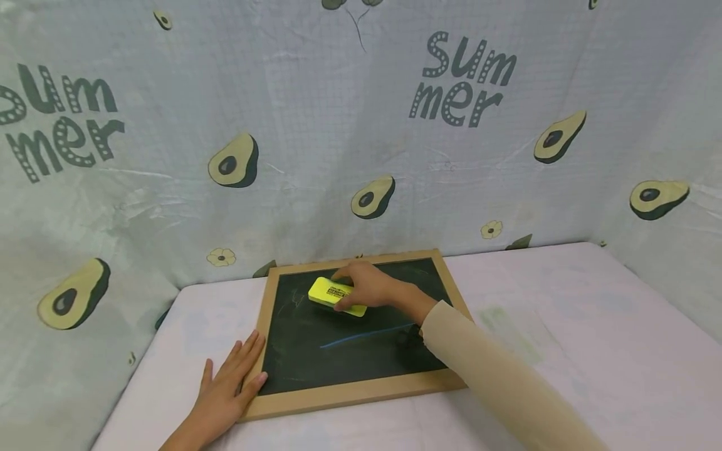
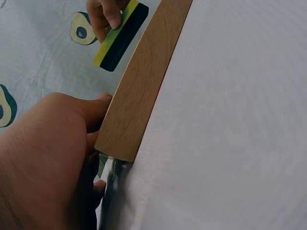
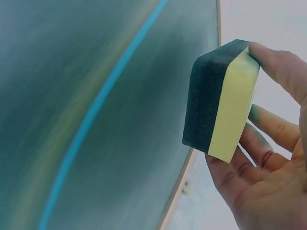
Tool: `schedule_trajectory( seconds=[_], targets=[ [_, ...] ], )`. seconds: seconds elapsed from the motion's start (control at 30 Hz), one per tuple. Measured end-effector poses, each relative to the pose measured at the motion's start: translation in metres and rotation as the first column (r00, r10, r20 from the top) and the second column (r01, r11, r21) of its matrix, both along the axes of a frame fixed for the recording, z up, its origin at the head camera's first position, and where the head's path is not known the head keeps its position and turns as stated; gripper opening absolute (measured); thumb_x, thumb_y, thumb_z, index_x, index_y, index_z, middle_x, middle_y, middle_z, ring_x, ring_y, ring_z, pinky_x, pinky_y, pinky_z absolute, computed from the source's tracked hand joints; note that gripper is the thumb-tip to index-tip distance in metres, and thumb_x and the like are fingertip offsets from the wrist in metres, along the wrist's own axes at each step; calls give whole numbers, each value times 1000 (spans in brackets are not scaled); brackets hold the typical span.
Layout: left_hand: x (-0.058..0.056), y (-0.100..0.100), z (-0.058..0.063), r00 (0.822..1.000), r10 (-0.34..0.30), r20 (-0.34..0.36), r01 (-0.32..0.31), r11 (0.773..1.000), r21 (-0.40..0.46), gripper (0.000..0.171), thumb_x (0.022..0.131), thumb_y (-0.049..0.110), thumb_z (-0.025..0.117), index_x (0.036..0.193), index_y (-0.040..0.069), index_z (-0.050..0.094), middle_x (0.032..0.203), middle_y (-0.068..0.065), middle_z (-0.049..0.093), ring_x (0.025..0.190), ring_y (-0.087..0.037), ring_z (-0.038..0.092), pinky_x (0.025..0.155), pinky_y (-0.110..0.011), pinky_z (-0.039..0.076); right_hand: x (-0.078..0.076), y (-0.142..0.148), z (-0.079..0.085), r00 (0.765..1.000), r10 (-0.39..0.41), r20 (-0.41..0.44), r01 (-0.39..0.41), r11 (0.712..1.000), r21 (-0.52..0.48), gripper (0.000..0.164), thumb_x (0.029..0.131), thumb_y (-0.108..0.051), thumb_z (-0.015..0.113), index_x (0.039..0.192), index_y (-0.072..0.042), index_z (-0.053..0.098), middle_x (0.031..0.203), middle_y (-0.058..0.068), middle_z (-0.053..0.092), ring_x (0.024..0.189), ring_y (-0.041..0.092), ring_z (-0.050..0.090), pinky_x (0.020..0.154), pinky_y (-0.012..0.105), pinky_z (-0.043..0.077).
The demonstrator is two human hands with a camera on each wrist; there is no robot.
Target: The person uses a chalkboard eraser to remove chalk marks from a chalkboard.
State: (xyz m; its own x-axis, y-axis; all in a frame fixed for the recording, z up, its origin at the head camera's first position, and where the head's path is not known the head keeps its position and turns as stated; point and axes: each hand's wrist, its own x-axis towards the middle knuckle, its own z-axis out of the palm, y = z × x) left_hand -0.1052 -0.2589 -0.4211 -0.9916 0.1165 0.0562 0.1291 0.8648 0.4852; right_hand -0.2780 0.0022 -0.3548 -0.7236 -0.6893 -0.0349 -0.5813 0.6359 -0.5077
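Observation:
A chalkboard [image 1: 304, 366] in a light wooden frame [image 2: 139, 81] lies on the cloth-covered table. My right hand [image 1: 375, 285] grips a yellow board eraser [image 1: 323, 292] between thumb and fingers over the upper middle of the board. In the right wrist view the dark felt side of the eraser [image 3: 208, 100] faces the board and seems held off its surface. A blue chalk line [image 3: 88, 117] crosses the board below the eraser. Spread along the left edge of the frame, my left hand [image 1: 225, 388] rests with its fingers straight and thumb on the wood.
Behind the board hangs a pale curtain [image 1: 304, 125] printed with avocados and lettering. The white tablecloth [image 1: 592, 351] stretches to the right of the board and carries a faint greenish patch [image 1: 510, 332]. Faint chalk smears [image 1: 296, 297] mark the upper left of the board.

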Motion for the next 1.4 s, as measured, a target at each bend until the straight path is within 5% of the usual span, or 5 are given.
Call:
schedule_trajectory(
  seconds=[0.33,0.73,1.4],
  targets=[
    [-1,-2,1,999,1,38,-1,1000,-11,64,90,48,41,143,19,20,147,-7,16,130,-40,9,91,-65,-14,8,61,5,991,-127,34,129,989,-71,61,72,-38,72,123,-10,53,113,1,54,91,12,53,75,28,45],
    [-1,0,4,999,12,51,-10,1000,-25,66,89,50,42,143,17,21,147,-9,16,130,-41,9,90,-66,-13,19,132,-7,959,-269,-86,266,963,-44,62,71,-38,72,121,-6,54,108,5,55,87,17,50,73,33,45],
    [-1,-2,2,1000,-5,23,5,999,-32,66,90,48,42,143,15,21,147,-10,17,130,-41,11,91,-66,-12,27,147,-22,929,-313,-197,321,947,13,65,69,-39,74,118,-2,55,105,12,57,81,19,50,66,34,45]
  ],
)
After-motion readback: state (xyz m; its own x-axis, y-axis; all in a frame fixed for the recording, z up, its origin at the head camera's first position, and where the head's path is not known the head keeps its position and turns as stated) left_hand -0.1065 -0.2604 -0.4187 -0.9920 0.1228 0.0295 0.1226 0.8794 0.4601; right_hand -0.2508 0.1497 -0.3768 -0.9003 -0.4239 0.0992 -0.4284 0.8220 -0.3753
